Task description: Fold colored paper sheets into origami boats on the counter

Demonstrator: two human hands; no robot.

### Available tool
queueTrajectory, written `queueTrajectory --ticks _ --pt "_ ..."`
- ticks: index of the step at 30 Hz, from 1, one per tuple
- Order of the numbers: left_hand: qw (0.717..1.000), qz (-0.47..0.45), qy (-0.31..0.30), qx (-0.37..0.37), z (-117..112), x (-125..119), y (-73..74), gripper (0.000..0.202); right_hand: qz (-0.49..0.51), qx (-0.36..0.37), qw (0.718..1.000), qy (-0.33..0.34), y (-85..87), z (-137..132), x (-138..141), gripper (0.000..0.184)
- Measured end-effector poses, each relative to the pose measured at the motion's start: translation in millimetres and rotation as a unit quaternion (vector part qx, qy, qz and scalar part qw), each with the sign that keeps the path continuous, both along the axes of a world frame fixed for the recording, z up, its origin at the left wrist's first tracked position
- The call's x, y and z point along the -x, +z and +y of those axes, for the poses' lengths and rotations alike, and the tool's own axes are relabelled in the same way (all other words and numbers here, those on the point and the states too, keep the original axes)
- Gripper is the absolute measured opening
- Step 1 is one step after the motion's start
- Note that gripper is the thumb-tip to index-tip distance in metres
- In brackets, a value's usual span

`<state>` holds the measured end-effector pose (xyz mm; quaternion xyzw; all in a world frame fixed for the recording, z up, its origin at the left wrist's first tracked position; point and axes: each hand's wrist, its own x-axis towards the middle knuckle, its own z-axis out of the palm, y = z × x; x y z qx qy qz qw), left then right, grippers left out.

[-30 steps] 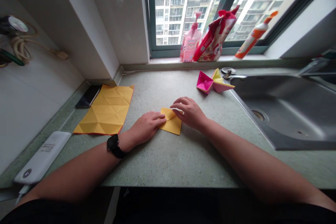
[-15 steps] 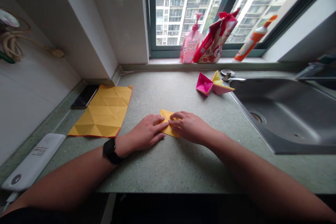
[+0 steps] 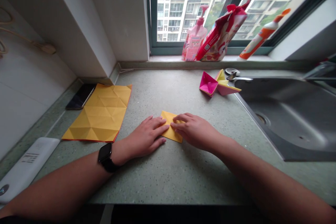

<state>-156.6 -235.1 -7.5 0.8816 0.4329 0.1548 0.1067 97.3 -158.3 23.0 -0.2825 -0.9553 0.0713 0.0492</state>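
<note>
A small folded yellow paper (image 3: 170, 128) lies on the speckled green counter (image 3: 168, 171), half covered by both hands. My left hand (image 3: 147, 138) lies flat with its fingers stretched out, the fingertips pressing the paper's left edge. My right hand (image 3: 195, 131) rests on the paper's right side with its fingers curled down onto it, pressing a fold. A black watch (image 3: 105, 156) is on my left wrist.
A larger creased yellow sheet (image 3: 101, 113) lies at left, beside a dark phone (image 3: 80, 96) and a white power bank (image 3: 25, 166). Folded pink and yellow paper shapes (image 3: 216, 84) sit by the steel sink (image 3: 288, 119). A pink pump bottle (image 3: 194, 38), red bag (image 3: 220, 33) and orange-capped bottle (image 3: 261, 36) stand on the sill.
My right hand has slid left and down over the small paper, covering more of it. My left hand stayed on the left edge. The view dropped slightly.
</note>
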Motion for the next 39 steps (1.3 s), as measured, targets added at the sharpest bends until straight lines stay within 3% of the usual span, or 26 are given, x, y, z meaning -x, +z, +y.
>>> queueTrajectory --ticks 12,15,18,23,30,39 --pt "1.0 0.009 0.015 0.019 1 -6 3.1 0.043 -0.076 -0.022 0.98 -0.183 9.5 14 -18 0.026" --pt "1.0 0.01 0.013 0.01 2 -7 2.6 0.044 -0.025 -0.052 0.987 -0.149 7.4 13 -12 0.025" --pt "1.0 0.007 0.015 0.009 3 -8 4.5 0.042 0.043 -0.07 0.995 -0.063 0.9 8 -2 0.031" --pt "1.0 0.001 0.012 0.016 4 -9 8.2 0.035 0.067 -0.029 0.997 0.038 -15.6 2 9 0.031" --pt "0.999 0.033 0.018 -0.008 3 -4 9.8 0.025 0.074 0.005 0.996 0.046 -18.3 8 7 0.028" --pt "0.996 0.078 0.035 0.011 -6 19 34.0 0.024 0.066 0.038 0.996 0.035 -13.7 12 6 0.03"
